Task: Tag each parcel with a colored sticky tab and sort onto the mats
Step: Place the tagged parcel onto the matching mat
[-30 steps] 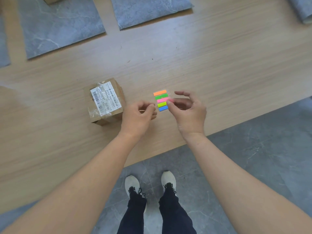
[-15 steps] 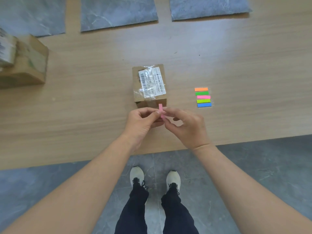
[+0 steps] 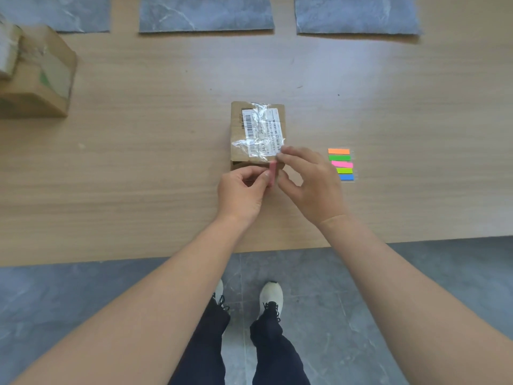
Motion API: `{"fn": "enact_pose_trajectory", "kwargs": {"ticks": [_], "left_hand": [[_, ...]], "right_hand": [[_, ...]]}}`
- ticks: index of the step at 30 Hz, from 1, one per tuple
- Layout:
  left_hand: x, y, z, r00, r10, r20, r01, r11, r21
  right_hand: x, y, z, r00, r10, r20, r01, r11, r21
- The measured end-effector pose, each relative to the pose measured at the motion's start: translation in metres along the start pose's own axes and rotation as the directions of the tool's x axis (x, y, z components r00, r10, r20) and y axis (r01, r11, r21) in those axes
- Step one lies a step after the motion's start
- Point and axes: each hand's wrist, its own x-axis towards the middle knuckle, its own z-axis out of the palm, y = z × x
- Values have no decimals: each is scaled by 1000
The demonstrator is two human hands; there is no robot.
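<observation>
- My left hand pinches a slim pink tab between thumb and forefinger, and the paper strip stands upright against the near face of the parcel
- My right hand sits just beside it with its fingers loosely bent; the forefinger tip lies at the near edge of the parcel's top, the thumb is close to the strip, and I cannot tell whether it touches
- The parcel is a small brown cardboard cube near the middle of the table, topped by a white barcode label under crinkled glossy tape
- Just right of my right hand lies the tab pad, flat narrow strips in orange, green, pink, lime and blue
- The table is pale, matte wood grain
- Flat grey marbled mats line its far edge
- A larger cardboard box stands far left, well apart
</observation>
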Motion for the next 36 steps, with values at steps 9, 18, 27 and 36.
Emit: {"fn": "enact_pose_trajectory", "kwargs": {"ticks": [9, 18, 27, 36], "left_hand": [[5, -6, 5, 1000, -27, -16, 27, 1000, 0], [9, -9, 4, 999, -25, -25, 25, 999, 29], [14, -3, -28, 978, -54, -199, 114, 947, 301], [34, 41, -52, 976, -165, -144, 163, 986, -23]], "right_hand": [[18, -1, 5, 999, 30, 13, -29, 999, -23], [17, -1, 7, 1000, 3, 4, -3, 998, -57], [16, -1, 16, 999, 30, -33, -33, 994, -102], [16, -28, 17, 646, 743, 175, -675, 449, 586]]}}
